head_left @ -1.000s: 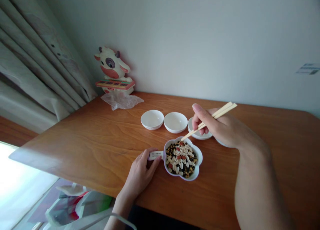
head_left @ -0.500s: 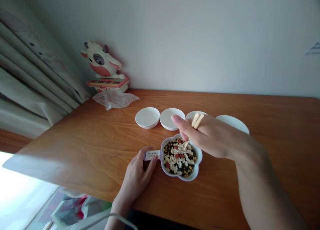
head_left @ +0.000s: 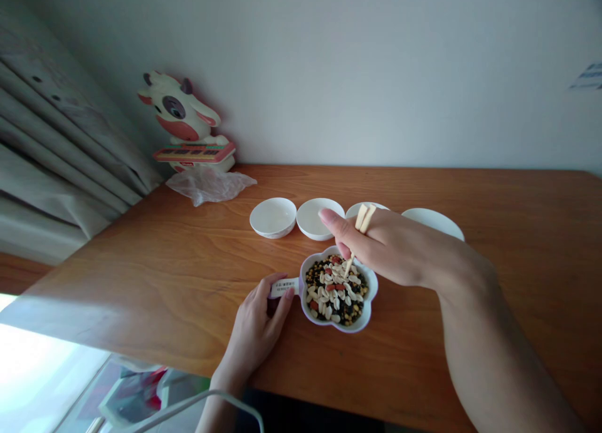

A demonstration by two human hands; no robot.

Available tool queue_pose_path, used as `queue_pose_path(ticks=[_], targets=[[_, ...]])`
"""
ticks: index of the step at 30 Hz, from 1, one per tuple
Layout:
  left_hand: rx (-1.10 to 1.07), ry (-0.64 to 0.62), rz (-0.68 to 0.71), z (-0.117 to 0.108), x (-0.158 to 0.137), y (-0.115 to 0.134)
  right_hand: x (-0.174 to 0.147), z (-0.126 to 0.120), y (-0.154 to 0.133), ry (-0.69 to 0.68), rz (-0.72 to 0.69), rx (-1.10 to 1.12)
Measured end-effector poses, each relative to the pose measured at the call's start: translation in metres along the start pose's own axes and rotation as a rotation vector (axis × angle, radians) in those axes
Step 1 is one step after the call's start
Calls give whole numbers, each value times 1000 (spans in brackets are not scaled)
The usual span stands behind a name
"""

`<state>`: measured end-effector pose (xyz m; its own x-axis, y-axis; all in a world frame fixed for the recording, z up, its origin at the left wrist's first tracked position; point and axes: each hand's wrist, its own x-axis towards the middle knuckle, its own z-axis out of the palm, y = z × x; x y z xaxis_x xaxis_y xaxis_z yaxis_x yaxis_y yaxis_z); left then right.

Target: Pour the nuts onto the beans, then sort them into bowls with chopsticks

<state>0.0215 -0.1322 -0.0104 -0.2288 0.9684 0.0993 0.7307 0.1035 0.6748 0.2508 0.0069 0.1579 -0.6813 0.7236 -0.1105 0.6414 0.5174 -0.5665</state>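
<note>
A flower-shaped white bowl with a handle [head_left: 372,290] stands on the wooden table [head_left: 188,276]. Mixed inside it are pale peanuts [head_left: 324,298], a few red-skinned ones, dark beans and yellow kernels. My left hand [head_left: 258,320] is closed around the bowl's labelled handle, thumb on top. Over the far right of the bowl, my right hand [head_left: 392,242] grips a pair of light wooden chopsticks [head_left: 365,219]. Their tips point down among the peanuts; whether they pinch one I cannot tell. The fingers of this hand are mostly hidden behind its back.
Behind the handled bowl stands a row of several white bowls [head_left: 273,218], two of them partly covered by my right hand. A cow-shaped toy keyboard [head_left: 192,123] and a crumpled plastic bag [head_left: 211,185] sit at the back left. A pale cable [head_left: 235,400] crosses the lower left.
The whole view has shifted slightly, so everything sits a little higher and further left. Both hands keep their holds, and the chopstick tips stay in the peanuts.
</note>
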Motion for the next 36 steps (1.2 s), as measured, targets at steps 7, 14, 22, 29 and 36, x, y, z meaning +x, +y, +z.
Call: queue_pose_path(ticks=[7, 14, 22, 29, 36], targets=[[-4, 7, -1, -1, 0, 2, 5, 2, 5, -37, 47, 3], [-8, 20, 3, -1, 1, 4, 12, 4, 8, 20, -63, 30], [-8, 34, 16, -1, 1, 5, 12, 0, 4, 81, -53, 71], [2, 9, -4, -3, 0, 4, 9, -12, 8, 238, -180, 204], [-10, 10, 2, -3, 0, 4, 17, -11, 6, 486, -188, 170]])
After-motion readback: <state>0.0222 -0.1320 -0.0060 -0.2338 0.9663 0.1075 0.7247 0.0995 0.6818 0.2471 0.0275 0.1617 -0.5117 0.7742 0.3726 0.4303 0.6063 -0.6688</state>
